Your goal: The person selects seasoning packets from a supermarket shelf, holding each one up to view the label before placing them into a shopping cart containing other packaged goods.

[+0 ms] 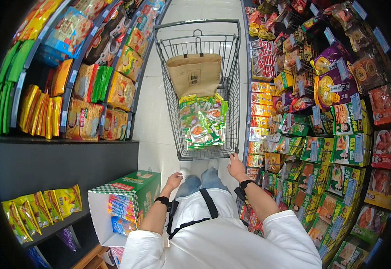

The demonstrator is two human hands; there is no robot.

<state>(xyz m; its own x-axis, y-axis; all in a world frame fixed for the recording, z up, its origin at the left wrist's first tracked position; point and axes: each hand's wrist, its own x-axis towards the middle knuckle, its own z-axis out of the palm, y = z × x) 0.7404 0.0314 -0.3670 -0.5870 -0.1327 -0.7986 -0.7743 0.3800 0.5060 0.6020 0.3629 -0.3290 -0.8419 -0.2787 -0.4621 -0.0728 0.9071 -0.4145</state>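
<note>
A dark wire shopping cart [178, 143] stands before me with its push bar at the far end. My right hand [237, 165] has its fingers on the cart's near right corner. Held out over the floor, my left hand [174, 180] is short of the cart, with loosely bent fingers and nothing visible in it. Inside the cart, several green-and-yellow food packets [202, 126] lie in a heap at the near end. Behind them a tan shopping bag [193, 75] stands upright, bearing a printed code.
Shelves of bagged snacks [84, 117] line the left side. Packets on hooks [316, 149] crowd the right side, close to my right arm. A green-and-white display carton [133, 188] stands beside my left forearm. Pale floor tiles [151, 111] run between the shelves.
</note>
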